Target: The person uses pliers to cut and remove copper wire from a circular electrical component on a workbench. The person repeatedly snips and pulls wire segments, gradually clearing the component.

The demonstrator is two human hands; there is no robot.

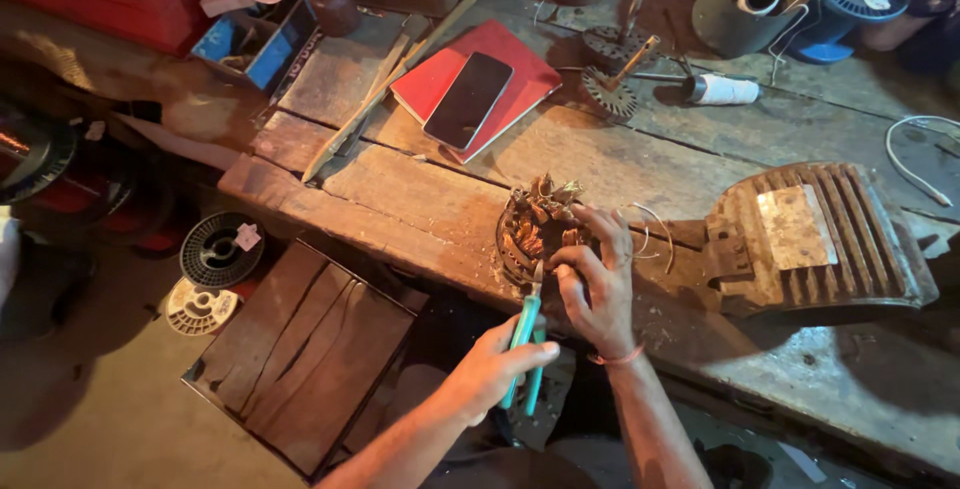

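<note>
Teal-handled pliers gripped by left hand, right hand clasping stator, phone beyond.

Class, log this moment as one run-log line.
left hand: holds teal-handled pliers | right hand: grips wound stator | on wooden bench

A worn plank workbench is seen bearing a wound stator at its front edge, with a red notebook behind it and a finned motor housing just beside it.
</note>
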